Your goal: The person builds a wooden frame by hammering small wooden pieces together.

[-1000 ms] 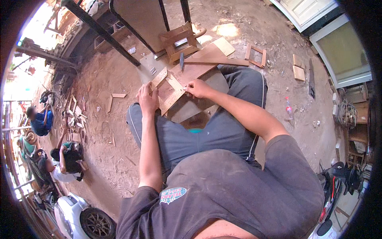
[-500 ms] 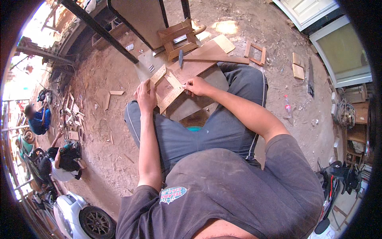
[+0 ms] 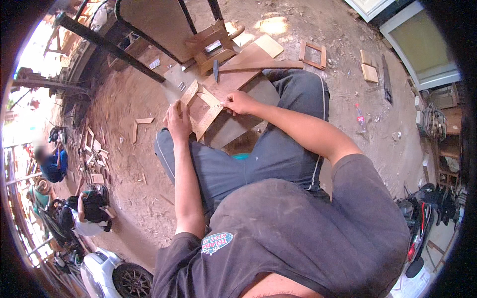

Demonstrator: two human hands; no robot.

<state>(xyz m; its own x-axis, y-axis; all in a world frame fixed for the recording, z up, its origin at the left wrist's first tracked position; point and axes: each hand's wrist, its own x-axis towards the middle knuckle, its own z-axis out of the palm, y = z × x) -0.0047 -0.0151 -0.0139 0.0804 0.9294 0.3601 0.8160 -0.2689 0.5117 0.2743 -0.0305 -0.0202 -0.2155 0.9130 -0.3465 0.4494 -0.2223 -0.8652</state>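
Note:
A small light-wood frame with mitred corners lies on a brown board in front of my knees. My left hand is closed on the frame's left edge, thumb and fingers at the wood. At its right corner my right hand pinches with thumb and forefinger; whether a small piece is also between those fingertips is hard to see. A hammer rests on the board beyond the frame. Several nails lie to the left of it.
Another wooden frame leans near a black-legged chair at the far side. A long plank crosses the board. Rightward on the dirt floor are a frame and a plastic bottle. Two people sit at left.
The view has shifted a little, so the board and far things appear further left and higher. Both hands stay at the same edges of the frame.

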